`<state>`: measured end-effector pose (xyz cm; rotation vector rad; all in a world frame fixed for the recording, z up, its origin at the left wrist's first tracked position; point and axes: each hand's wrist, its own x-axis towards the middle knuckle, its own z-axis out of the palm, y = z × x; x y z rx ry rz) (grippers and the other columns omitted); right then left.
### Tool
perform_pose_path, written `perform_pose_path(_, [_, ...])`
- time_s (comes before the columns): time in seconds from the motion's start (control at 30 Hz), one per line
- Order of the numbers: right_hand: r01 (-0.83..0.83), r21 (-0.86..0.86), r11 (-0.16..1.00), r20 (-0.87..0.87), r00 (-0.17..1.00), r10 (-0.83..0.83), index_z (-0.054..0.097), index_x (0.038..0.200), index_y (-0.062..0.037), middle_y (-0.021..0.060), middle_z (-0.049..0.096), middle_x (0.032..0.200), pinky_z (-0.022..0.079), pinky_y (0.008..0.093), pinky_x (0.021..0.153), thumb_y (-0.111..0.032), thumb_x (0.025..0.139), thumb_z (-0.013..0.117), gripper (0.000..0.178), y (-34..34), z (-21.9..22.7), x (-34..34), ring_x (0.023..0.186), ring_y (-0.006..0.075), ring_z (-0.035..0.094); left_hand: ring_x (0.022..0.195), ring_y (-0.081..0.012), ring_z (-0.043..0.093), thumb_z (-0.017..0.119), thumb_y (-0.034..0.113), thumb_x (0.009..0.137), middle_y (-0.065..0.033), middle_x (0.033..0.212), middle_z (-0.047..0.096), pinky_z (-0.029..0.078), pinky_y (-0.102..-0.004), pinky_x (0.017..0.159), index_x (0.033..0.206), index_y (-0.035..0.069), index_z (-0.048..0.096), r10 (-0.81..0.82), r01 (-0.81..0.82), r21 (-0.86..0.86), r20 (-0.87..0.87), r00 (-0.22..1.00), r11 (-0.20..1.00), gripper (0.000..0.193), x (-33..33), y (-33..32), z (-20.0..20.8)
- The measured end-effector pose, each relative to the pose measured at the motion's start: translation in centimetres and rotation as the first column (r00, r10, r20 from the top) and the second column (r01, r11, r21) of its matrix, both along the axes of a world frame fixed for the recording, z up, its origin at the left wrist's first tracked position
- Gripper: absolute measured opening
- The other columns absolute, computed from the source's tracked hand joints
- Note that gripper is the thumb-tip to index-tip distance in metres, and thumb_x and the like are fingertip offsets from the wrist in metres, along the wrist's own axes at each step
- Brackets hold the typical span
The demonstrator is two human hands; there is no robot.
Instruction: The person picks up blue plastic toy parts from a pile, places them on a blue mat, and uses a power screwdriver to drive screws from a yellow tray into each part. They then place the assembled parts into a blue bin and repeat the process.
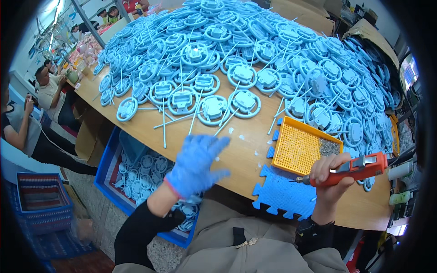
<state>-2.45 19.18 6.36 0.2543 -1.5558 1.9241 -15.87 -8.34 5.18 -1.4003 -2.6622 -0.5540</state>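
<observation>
My left hand (198,164), in a blue glove, is over the table's front edge with its fingers spread and nothing in it. Just beyond it lie light blue plastic wheel-shaped parts (213,109) with thin rods. My right hand (331,175), bare, is wrapped round a red electric screwdriver (364,169), whose bit points left. Under the bit lies a blue foam mat (287,193) with jigsaw edges. Right behind the mat stands a yellow tray (298,148) with small metal screws (330,147) heaped in its right end.
A tall heap of the same light blue parts covers the back of the wooden table (246,148). Below its front edge on the left, a blue crate (107,182) holds more parts. Bottles (400,198) stand at the right edge. Several people (50,91) are at the left.
</observation>
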Motion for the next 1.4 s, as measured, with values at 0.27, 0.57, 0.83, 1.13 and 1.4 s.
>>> perform_pose_path(0.27, [0.143,-0.001,0.99,-0.001,0.99,-0.143,0.046,0.094,-0.0088,0.001,0.047,0.064,0.04,0.0263,0.049,-0.06,0.083,0.059,0.054,4.0,0.3,-1.6,0.053,0.0112,0.045,0.126,-0.037,0.042,0.071,0.052,0.071,-0.0193,0.139,0.04,0.038,-0.0472,0.101,0.14,0.013,0.039,0.392,-0.357,0.216,-0.152,0.907,0.909,0.085,-19.6,14.8,-7.3])
perform_pose_path(0.57, [0.233,-0.035,0.972,0.028,0.972,-0.232,0.047,0.095,-0.0064,0.0033,0.049,0.066,0.042,0.0299,0.053,-0.062,0.082,0.06,0.059,7.6,-2.1,-1.3,0.055,0.0138,0.047,0.111,-0.0372,0.052,0.071,0.046,0.071,-0.0194,0.123,0.052,0.041,-0.044,0.097,0.135,0.016,0.048,0.313,-0.315,-0.108,-0.034,0.949,0.943,0.075,-16.3,17.5,-7.7])
perform_pose_path(0.83, [0.286,-0.064,0.956,0.051,0.958,-0.283,0.049,0.096,-0.0073,0.0036,0.052,0.069,0.043,0.0308,0.058,-0.061,0.081,0.061,0.057,8.1,-3.4,-1.7,0.061,0.0148,0.049,0.105,-0.0351,0.054,0.08,0.026,0.062,-0.0196,0.115,0.056,0.044,-0.0431,0.094,0.128,0.006,0.051,-0.025,0.054,0.3,-0.099,0.995,0.952,0.075,-8.3,14.5,-5.7])
perform_pose_path(1.13, [0.291,-0.043,0.956,0.069,0.955,-0.288,0.052,0.091,-0.0082,0.0034,0.052,0.067,0.044,0.0325,0.061,-0.057,0.081,0.065,0.052,8.6,-4.5,-2.1,0.062,0.0144,0.051,0.106,-0.0398,0.054,0.08,0.036,0.054,-0.0153,0.118,0.054,0.035,-0.055,0.096,0.125,0.023,0.057,-0.376,0.37,0.105,0.044,0.925,0.923,0.076,4.1,11.2,-0.8])
perform_pose_path(1.4, [0.327,-0.054,0.943,0.064,0.944,-0.324,0.052,0.09,-0.0086,0.0036,0.053,0.067,0.044,0.0332,0.061,-0.058,0.079,0.067,0.053,8.6,-4.0,-1.9,0.062,0.0151,0.051,0.11,-0.0411,0.05,0.076,0.042,0.058,-0.0167,0.116,0.052,0.029,-0.0613,0.097,0.123,0.027,0.059,-0.384,0.387,0.007,0.145,0.912,0.922,0.069,8.2,11.3,-4.9])
